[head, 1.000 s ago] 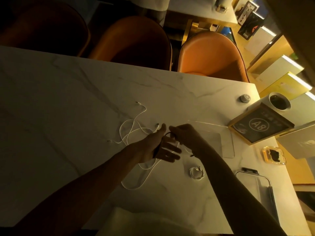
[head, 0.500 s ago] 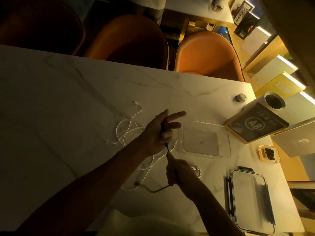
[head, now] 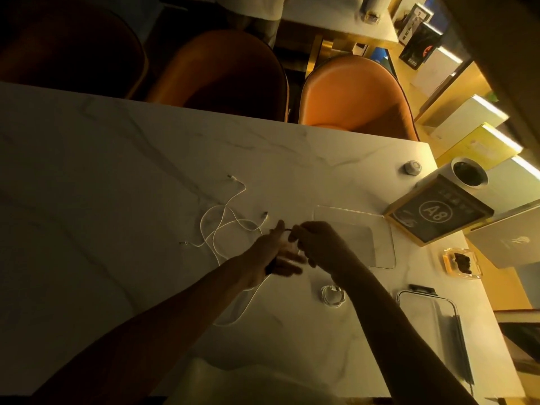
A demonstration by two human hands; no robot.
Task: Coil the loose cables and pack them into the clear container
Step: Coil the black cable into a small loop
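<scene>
I hold my left hand (head: pixel 274 252) flat with straight fingers, so the thin dark cable (head: pixel 285 230) can wrap around it. My right hand (head: pixel 318 244) pinches that cable just beside my left fingertips to lead the next loop. The clear plastic container (head: pixel 382 229) sits open just past my right fingers. Loose white cables (head: pixel 225 226) lie on the white marble worktop (head: pixel 117 200) left of my fingers, not yet coiled.

Surface materials on and around the work table.
Table (head: pixel 146 171) — polished white marble-look top with grey veins; container (head: pixel 380 229) and lid (head: pixel 432 317) — clear, glossy plastic; loose cables (head: pixel 222 226) and coiled cable (head: pixel 331 295) — smooth white plastic sheathing; chairs (head: pixel 359 95) — smooth orange leather-like upholstery; sign (head: pixel 438 213) — matt dark face.
</scene>
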